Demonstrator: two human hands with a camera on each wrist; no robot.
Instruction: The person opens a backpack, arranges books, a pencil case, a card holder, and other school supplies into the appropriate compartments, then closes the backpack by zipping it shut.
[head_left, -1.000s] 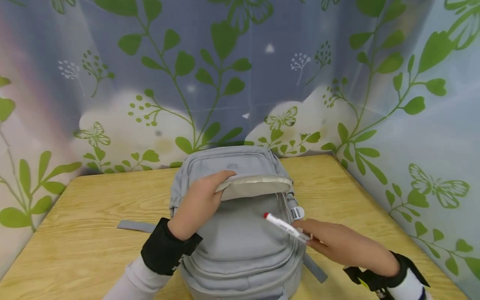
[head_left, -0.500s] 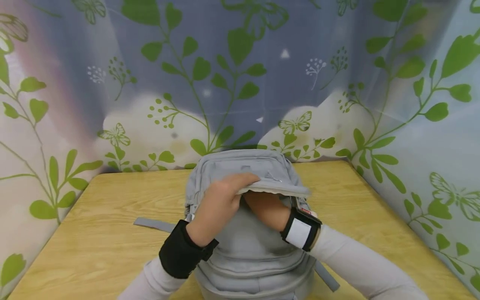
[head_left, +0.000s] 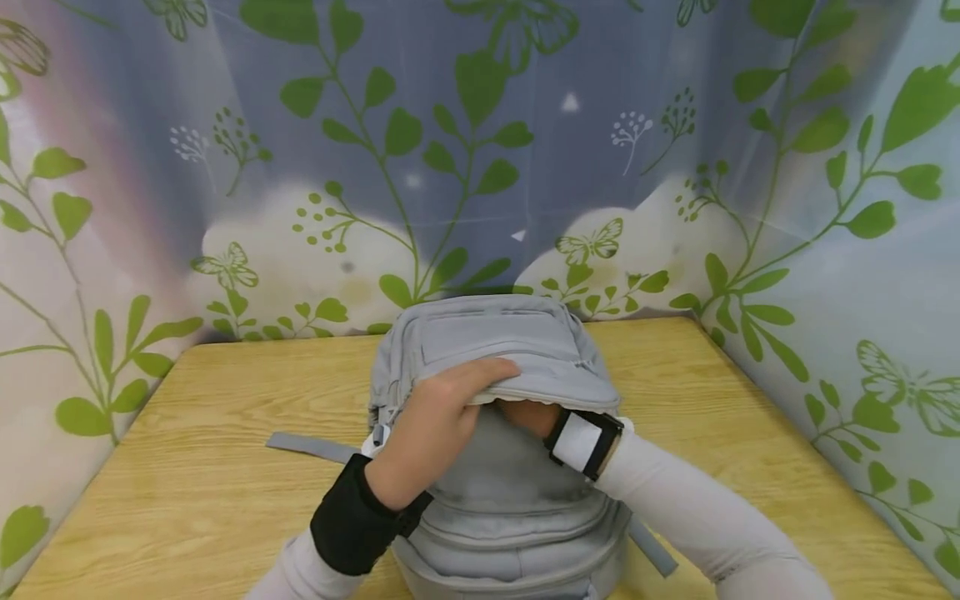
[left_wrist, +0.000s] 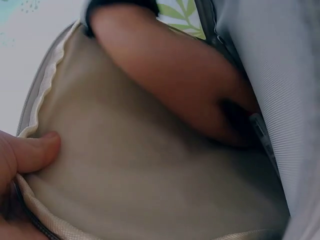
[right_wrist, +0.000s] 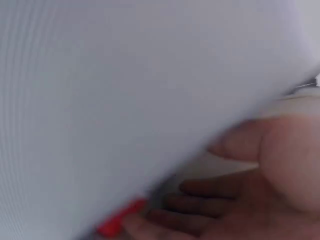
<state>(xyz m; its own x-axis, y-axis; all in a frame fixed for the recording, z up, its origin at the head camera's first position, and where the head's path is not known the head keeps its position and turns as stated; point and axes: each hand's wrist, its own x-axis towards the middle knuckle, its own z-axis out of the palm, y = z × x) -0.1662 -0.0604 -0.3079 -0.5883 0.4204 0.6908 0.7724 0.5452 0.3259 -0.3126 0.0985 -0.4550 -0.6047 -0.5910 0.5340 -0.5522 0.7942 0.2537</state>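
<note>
A grey backpack (head_left: 517,467) lies on the table with its front pocket unzipped. My left hand (head_left: 431,425) grips the edge of the pocket flap (head_left: 558,379), thumb on the pale lining (left_wrist: 125,165) in the left wrist view. My right hand (head_left: 528,414) reaches into the pocket under that flap, its fingers hidden from the head view. In the right wrist view the right hand (right_wrist: 250,200) has its fingers loosely extended, one fingertip against a red piece (right_wrist: 120,217) partly covered by grey cloth. A slim pale-and-dark object (left_wrist: 262,135) shows beside the right hand in the left wrist view.
The backpack rests on a wood-grain table (head_left: 247,392). Grey straps (head_left: 311,447) stick out on both sides of it. A leaf-patterned curtain (head_left: 480,167) rises behind the table and along its sides.
My right hand has gone from beside the backpack, holding a white marker with a red end, into the pocket. The flap has come down over it, with the left hand still gripping its edge.
</note>
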